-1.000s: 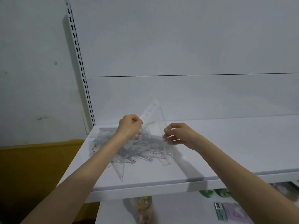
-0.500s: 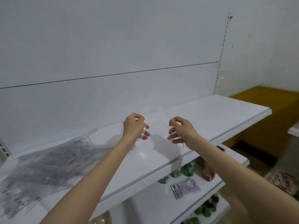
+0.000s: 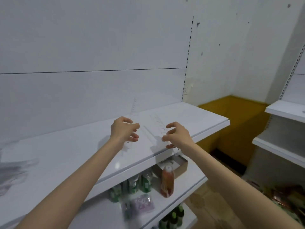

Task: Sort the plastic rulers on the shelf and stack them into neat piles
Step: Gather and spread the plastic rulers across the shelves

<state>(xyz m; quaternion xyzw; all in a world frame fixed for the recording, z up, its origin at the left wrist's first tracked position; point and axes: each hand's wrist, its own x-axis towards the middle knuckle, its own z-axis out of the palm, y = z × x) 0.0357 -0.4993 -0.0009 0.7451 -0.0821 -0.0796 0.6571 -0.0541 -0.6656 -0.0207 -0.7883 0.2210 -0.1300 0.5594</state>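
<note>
Head view: the left hand point(image 3: 124, 131) and right hand point(image 3: 177, 136) hover over the white shelf point(image 3: 199, 119), fingers curled, each pinching the clear plastic rulers point(image 3: 156, 123) held faintly visible between them above the shelf's front edge. A blurred ruler heap point(image 3: 14, 169) lies far left on the same shelf. An orange bottle point(image 3: 167, 182) stands on the shelf below.

Tallied grips: two, left grip point(image 3: 125, 132) and right grip point(image 3: 177, 137). Between the two, clear rulers point(image 3: 156, 123): at least two, exact number lost in the transparency. Far left, ruler heap point(image 3: 11, 171): too blurred to count. On lower shelf point(image 3: 193, 177): one orange bottle point(image 3: 167, 182), one cardboard box point(image 3: 180, 164), one purple packet point(image 3: 143, 203), three green bottles point(image 3: 132, 185). Further down: at least three more green ones, blurred. At right, neighbouring rack point(image 3: 280, 111): two shelf boards.
</note>
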